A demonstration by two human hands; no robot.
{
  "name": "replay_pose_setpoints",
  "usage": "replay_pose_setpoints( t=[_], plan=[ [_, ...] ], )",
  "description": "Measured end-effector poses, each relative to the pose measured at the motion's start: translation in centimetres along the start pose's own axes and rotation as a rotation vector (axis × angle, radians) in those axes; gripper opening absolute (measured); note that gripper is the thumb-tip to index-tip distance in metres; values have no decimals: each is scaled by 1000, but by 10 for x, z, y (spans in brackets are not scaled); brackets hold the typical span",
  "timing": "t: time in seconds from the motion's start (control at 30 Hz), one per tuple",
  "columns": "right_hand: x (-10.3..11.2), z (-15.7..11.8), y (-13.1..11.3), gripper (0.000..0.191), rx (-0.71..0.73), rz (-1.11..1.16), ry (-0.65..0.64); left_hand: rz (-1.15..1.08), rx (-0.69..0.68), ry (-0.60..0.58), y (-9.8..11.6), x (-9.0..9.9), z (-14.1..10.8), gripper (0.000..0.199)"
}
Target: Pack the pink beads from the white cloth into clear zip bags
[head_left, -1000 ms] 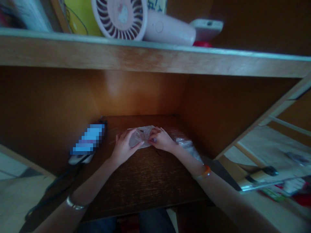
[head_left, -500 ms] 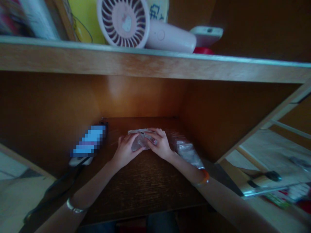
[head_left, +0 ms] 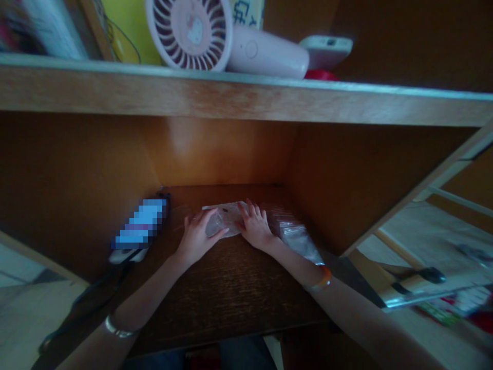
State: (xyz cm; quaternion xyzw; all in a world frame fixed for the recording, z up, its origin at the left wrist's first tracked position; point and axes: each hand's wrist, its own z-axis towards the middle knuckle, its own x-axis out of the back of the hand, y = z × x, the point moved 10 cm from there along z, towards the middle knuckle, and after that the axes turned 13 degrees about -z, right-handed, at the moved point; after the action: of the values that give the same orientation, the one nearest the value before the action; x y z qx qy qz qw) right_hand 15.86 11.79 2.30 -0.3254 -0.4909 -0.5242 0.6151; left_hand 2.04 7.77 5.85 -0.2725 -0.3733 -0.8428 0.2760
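Observation:
A small clear plastic bag [head_left: 233,218] lies on the dark wooden desk between my two hands, with a small dark spot near its upper edge. My left hand [head_left: 196,236] holds the bag's left end, thumb along the lower side and fingers at the upper side. At the right end, my right hand [head_left: 256,226] rests with its fingers spread and touching the plastic. What lies beneath its fingertips is hidden. Beside my right forearm is a stack of clear plastic bags [head_left: 298,239].
A phone with a blurred-out screen [head_left: 142,223] leans at the left, its cable running forward. Overhead, a shelf [head_left: 246,100] carries a pink handheld fan [head_left: 265,51] and a pale phone-like device [head_left: 327,49]. Wooden panels wall the desk at both sides and the back.
My right hand has shifted slightly right and its fingers have spread, uncovering more of the bag. The bag looks flatter. My left hand stays about where it was.

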Motion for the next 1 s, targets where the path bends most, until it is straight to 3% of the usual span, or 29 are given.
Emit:
replay_pose_setpoints(
  t=[0.3,0.47,0.67,0.83,1.0],
  plan=[
    [4,0,8,38,-90,-55,-13,-1,-22,31,1,2,-1,45],
    [6,-1,-2,30,-25,-21,-38,4,-9,26,0,2,0,45],
    [14,-5,-25,31,215,137,59,24,-3,8,0,1,0,45],
    [18,-6,-23,37,191,131,153,86,19,3,-5,0,0,46],
    [18,-8,-30,30,252,131,124,158,51,-20,-16,-6,-2,46]
  ],
)
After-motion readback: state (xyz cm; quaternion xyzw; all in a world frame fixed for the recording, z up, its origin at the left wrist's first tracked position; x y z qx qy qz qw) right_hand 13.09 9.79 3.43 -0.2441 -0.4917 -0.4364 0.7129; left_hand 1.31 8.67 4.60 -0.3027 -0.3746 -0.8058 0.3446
